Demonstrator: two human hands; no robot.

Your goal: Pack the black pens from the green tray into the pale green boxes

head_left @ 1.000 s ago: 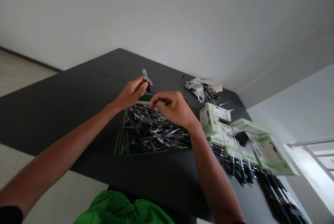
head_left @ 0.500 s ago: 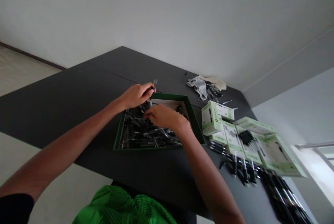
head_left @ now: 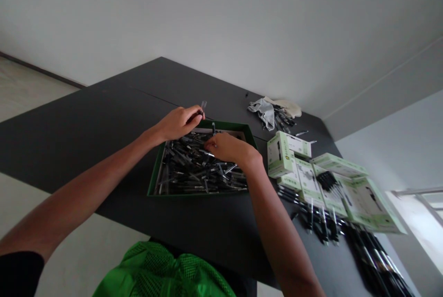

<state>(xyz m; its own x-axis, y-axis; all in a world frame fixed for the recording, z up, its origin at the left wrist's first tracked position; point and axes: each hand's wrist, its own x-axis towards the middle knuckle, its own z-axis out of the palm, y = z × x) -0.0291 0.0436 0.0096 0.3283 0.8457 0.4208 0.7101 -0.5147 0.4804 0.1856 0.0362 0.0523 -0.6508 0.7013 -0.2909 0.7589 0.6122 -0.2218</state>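
A green-rimmed box (head_left: pixel 151 178) on the dark table is filled with a jumble of black and clear pens (head_left: pixel 194 170). Above its far left edge, my left hand (head_left: pixel 182 121) is closed around pens, with a clear end sticking up past the fingers; how many it holds is hidden. My right hand (head_left: pixel 226 147) reaches over the pile inside the box, its fingers closed on a pen (head_left: pixel 213 128) whose end pokes up behind the hand. The fingertips of this hand touch the heap.
Right of the box stand pale green-and-white cartons (head_left: pixel 279 154), one open with pens in it. Rows of black pens (head_left: pixel 377 260) lie in front of them. Gloves (head_left: pixel 265 113) and more pens lie near the wall. A green mesh garment (head_left: pixel 162 274) is at the bottom.
My right hand has moved right and slightly up over the pile, and a pen end now shows upright behind it. My left hand stays near the box's far left edge, still closed.
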